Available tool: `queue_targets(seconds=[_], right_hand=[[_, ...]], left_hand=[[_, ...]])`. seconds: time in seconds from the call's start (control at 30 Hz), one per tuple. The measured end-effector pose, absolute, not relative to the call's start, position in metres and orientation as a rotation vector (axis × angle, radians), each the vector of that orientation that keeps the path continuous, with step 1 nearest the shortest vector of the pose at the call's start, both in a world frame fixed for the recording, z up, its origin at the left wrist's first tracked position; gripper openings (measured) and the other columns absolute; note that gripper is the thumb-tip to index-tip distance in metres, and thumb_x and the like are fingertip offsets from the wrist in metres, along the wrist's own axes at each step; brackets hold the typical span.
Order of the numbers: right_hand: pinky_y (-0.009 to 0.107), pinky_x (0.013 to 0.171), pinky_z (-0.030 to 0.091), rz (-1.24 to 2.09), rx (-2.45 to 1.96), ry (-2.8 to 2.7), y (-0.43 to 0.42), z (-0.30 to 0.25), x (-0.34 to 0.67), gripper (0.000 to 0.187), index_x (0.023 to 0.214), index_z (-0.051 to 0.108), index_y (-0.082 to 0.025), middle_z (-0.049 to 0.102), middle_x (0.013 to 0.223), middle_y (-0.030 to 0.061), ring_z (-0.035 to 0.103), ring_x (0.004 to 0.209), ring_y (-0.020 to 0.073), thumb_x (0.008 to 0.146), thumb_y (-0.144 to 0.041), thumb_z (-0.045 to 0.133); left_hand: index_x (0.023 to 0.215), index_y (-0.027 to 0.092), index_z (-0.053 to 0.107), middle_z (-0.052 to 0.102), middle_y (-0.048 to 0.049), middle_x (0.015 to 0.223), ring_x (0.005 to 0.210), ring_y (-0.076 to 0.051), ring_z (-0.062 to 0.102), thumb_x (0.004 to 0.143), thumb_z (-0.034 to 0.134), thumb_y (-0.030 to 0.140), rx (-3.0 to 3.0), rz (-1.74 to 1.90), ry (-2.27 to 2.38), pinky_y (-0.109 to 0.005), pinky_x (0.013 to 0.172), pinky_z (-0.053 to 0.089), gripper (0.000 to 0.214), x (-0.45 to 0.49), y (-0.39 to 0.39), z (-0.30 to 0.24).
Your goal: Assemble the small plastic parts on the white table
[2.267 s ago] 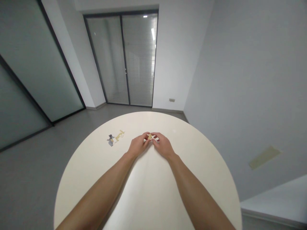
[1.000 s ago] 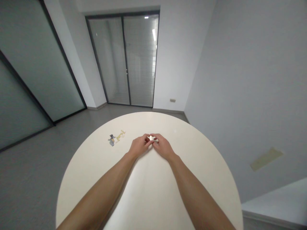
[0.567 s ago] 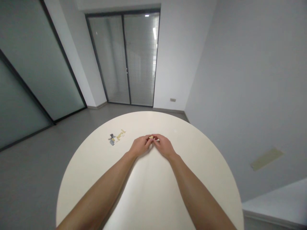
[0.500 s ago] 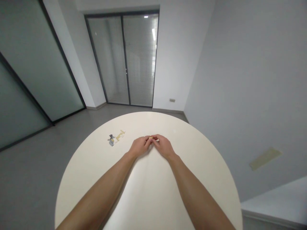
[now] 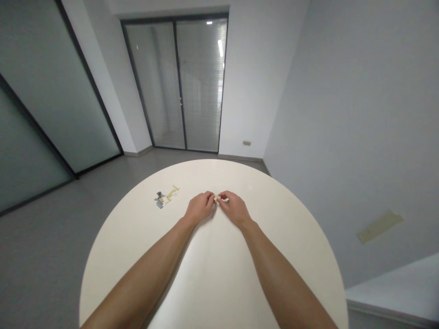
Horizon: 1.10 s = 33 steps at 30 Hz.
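Observation:
Between my two hands, over the far half of the white round table [image 5: 219,274], is a small pale-yellow piece [image 5: 216,197]; it looks like a toy building brick, but it is too small to be sure. My left hand [image 5: 200,205] pinches it from the left, fingers closed. From the right, my right hand [image 5: 234,207] grips it between thumb and fingertips. Fingers cover part of the piece. To the left of my hands lies a loose group of small yellow, white and grey pieces [image 5: 170,193], with a dark grey one [image 5: 158,194] at its left side.
The table's curved edge runs round both forearms. Beyond it stand a glass door with blinds [image 5: 200,91] and a white wall with a socket [image 5: 246,143]. Frosted glass panels [image 5: 51,91] are on the left. A strip of tape [image 5: 380,227] sticks to the right wall.
The small yellow piece has turned in my fingers, and more of its face shows. My fingertips have moved slightly apart around it. The loose pieces lie as before.

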State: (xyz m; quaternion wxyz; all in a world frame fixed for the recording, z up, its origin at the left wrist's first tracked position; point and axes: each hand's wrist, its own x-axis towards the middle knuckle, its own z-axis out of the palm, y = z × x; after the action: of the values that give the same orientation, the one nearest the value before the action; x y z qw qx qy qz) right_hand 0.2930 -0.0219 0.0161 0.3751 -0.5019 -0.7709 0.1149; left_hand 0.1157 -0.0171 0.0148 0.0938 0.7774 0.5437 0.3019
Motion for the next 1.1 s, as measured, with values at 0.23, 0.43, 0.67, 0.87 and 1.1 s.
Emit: queue_targets(seconds=[0.23,0.43,0.67,0.87,1.1], right_hand=[[0.028,0.080,0.044,0.297,-1.290,-1.961,-0.0220,0.0149,0.2930,0.013,0.101,0.064,-0.024,0.070,0.098,0.0009,0.063,0.092,0.0162,0.091,-0.032,0.058],[0.028,0.077,0.044,0.311,-1.302,-1.945,-0.0211,0.0140,0.2929,0.017,0.105,0.063,-0.025,0.071,0.100,0.0018,0.064,0.090,0.0165,0.095,-0.036,0.054],[0.028,0.078,0.045,0.334,-1.272,-1.958,-0.0200,0.0128,0.2919,0.018,0.105,0.062,-0.025,0.071,0.099,0.0022,0.064,0.090,0.0164,0.097,-0.037,0.052],[0.028,0.079,0.046,0.344,-1.263,-1.972,-0.0216,0.0141,0.2922,0.017,0.106,0.063,-0.025,0.071,0.100,0.0027,0.064,0.091,0.0164,0.095,-0.033,0.053],[0.029,0.083,0.047,0.358,-1.235,-1.989,-0.0225,0.0138,0.2921,0.021,0.111,0.064,-0.026,0.070,0.104,0.0017,0.063,0.096,0.0167,0.093,-0.026,0.055]], left_hand=[[0.104,0.024,0.069,0.074,-0.0048,0.102,0.093,-0.021,0.066,0.097,0.039,0.036,2.345,0.887,1.575,-0.030,0.078,0.046,0.033,0.1146,-0.0161,0.0151],[0.108,0.025,0.068,0.074,-0.0027,0.102,0.092,-0.020,0.066,0.092,0.049,0.031,2.388,0.939,1.488,-0.028,0.080,0.046,0.025,0.1141,-0.0163,0.0144],[0.105,0.025,0.069,0.074,-0.0035,0.099,0.090,-0.019,0.066,0.093,0.050,0.034,2.372,0.955,1.520,-0.028,0.080,0.047,0.024,0.1128,-0.0179,0.0164],[0.107,0.024,0.068,0.074,-0.0041,0.101,0.091,-0.019,0.066,0.095,0.047,0.033,2.375,0.914,1.505,-0.028,0.080,0.047,0.026,0.1128,-0.0183,0.0186],[0.111,0.026,0.068,0.073,-0.0044,0.105,0.093,-0.020,0.066,0.096,0.045,0.034,2.380,0.869,1.464,-0.029,0.080,0.048,0.029,0.1133,-0.0191,0.0206]])
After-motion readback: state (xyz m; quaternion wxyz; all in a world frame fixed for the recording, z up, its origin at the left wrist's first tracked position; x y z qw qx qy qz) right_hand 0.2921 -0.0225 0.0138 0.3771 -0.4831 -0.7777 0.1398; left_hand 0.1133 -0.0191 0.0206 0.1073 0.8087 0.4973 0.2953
